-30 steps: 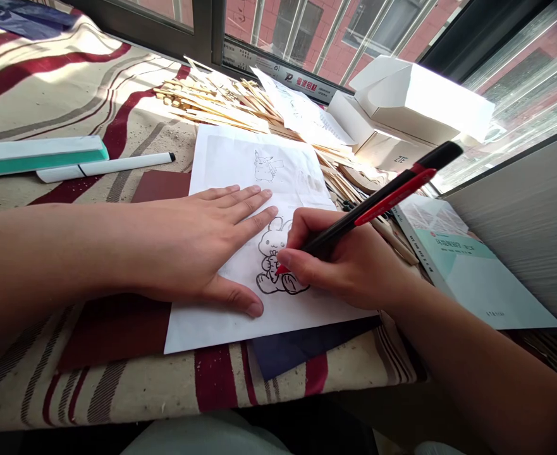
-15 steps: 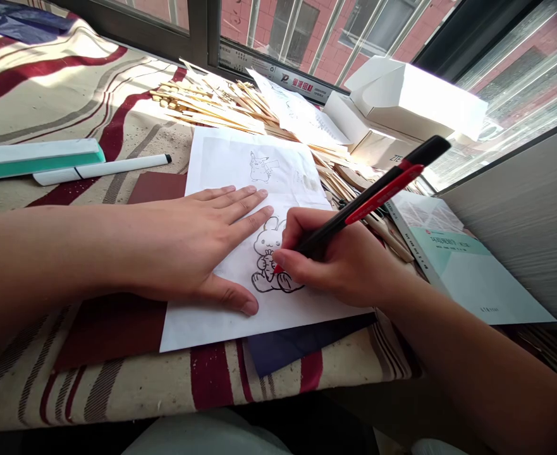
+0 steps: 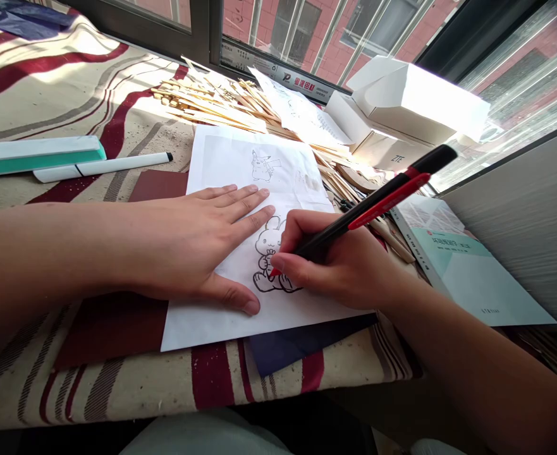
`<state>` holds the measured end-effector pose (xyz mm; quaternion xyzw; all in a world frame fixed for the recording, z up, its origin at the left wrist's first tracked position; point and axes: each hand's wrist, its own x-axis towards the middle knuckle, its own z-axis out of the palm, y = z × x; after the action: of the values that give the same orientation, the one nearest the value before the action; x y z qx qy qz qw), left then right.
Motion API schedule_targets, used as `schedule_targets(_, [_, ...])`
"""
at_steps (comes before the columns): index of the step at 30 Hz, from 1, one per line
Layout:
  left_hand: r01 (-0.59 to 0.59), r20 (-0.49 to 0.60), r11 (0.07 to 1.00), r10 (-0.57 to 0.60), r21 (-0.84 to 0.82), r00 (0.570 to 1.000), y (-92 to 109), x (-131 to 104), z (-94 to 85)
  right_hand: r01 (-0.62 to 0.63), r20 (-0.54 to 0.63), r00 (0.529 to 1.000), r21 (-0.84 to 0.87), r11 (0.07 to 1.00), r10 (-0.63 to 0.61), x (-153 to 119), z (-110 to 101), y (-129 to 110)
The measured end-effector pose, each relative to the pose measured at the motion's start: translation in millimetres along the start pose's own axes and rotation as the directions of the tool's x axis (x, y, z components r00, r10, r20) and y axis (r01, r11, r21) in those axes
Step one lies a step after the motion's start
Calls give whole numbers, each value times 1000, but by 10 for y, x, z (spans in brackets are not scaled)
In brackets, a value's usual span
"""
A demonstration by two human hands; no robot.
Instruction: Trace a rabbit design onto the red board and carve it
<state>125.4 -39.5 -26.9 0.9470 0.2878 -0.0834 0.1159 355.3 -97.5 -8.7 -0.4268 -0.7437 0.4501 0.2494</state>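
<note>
On the white, rectangular paper sheet (image 3: 297,193), your left hand (image 3: 202,240) lies flat, grasping nothing; over it, your right hand (image 3: 328,259) grips the slim black-and-red pen (image 3: 373,203). Lifting the left may shift the sheet.

We note a tabletop (image 3: 155,392) under a cream cloth (image 3: 69,104) striped maroon and grey. Along the far edge we see a window (image 3: 278,38) in a dark frame (image 3: 215,31); outside, pale bars (image 3: 255,22) stand before a pink-tiled wall (image 3: 240,25). At right we log a second window (image 3: 520,107) above a grey, streaked panel (image 3: 525,215). Bright daylight patches the cloth's far side; we find the near edge shaded.
</note>
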Motion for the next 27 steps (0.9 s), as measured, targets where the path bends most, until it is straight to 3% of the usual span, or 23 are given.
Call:
schedule_targets(5, [1, 20, 1000, -2, 31, 1000, 10, 3, -25, 35, -16, 999, -6, 999, -36, 0, -5, 3])
schedule_targets(10, [2, 12, 1000, -2, 17, 1000, 28, 4, -45, -40, -39, 998, 122, 992, 45, 7, -1, 52])
schedule_targets(23, [1, 15, 1000, -2, 19, 1000, 16, 2, -31, 37, -71, 997, -75, 997, -42, 4, 7, 16])
schedule_targets(27, [23, 35, 999, -24, 32, 999, 23, -5, -39, -10, -68, 998, 64, 998, 14, 9, -8, 59])
